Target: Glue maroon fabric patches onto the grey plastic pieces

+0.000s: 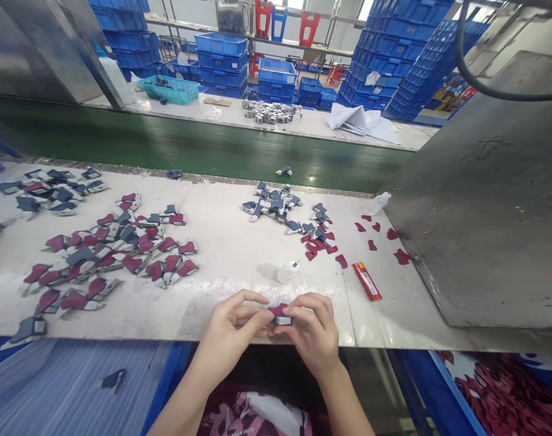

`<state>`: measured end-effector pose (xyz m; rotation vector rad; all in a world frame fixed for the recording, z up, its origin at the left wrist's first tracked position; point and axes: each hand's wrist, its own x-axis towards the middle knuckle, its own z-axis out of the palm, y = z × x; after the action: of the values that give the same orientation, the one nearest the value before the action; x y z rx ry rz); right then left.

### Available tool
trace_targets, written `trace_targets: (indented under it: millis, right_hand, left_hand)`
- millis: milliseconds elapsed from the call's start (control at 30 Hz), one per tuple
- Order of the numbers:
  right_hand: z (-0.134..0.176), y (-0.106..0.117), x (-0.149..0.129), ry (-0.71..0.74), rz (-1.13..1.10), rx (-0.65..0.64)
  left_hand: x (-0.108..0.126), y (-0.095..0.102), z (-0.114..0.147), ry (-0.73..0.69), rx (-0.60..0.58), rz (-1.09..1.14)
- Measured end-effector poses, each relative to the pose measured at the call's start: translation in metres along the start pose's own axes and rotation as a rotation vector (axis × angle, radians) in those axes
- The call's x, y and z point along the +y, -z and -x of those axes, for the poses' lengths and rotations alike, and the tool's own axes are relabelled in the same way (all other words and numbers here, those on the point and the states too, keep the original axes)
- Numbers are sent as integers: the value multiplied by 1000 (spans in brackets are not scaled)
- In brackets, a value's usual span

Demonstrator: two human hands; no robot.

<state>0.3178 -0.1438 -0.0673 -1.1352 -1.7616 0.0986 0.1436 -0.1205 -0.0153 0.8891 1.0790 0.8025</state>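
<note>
Between my two hands, at the table's front edge, is a small grey-and-white part with a dark red pad (278,309) on top. My left hand (240,324) pinches its left end with thumb and fingers. From the other side my right hand (313,330) grips it, thumb and fingertips on the pad and body. Just beyond the hands lies a small clear bottle with a dark thin tip (287,272). Loose dark red pads (319,245) are scattered farther right, beside a pile of grey-blue and white parts (276,203).
Many red-topped parts (135,242) cover the table's left side. A red packet (367,281) lies at right, near a metal panel (485,200). Behind runs a green conveyor belt (203,145) carrying one part. A blue bin of red pads (498,387) stands lower right.
</note>
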Motion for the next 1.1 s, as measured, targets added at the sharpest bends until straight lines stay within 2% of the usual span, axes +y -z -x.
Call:
trace_targets:
  millis: [133,300,433,633,767,933,1100]
  right_hand:
    - [2,-1,1,13,48,-35]
    - [0,0,0,2,9,-51]
    - [-1,-2,-4,-3,-49,-83]
    - [2,-8,-11,-54,-40,0]
    - [2,-10,-14,-60,-21,33]
    - [-4,-7,-14,-121,-138,41]
    - [-6,-4,-15,-119,-183,82]
  left_hand:
    - [-6,4,5,-94,-70,-106]
    - [-7,1,9,-212,33,-197]
    - [-7,2,8,-231,50,-192]
    - [-16,4,9,-225,-10,-212]
    - [-16,-1,10,-228,42,-161]
    - [-17,-1,10,-274,104,-181]
    - [-18,7,9,-349,-1,-319]
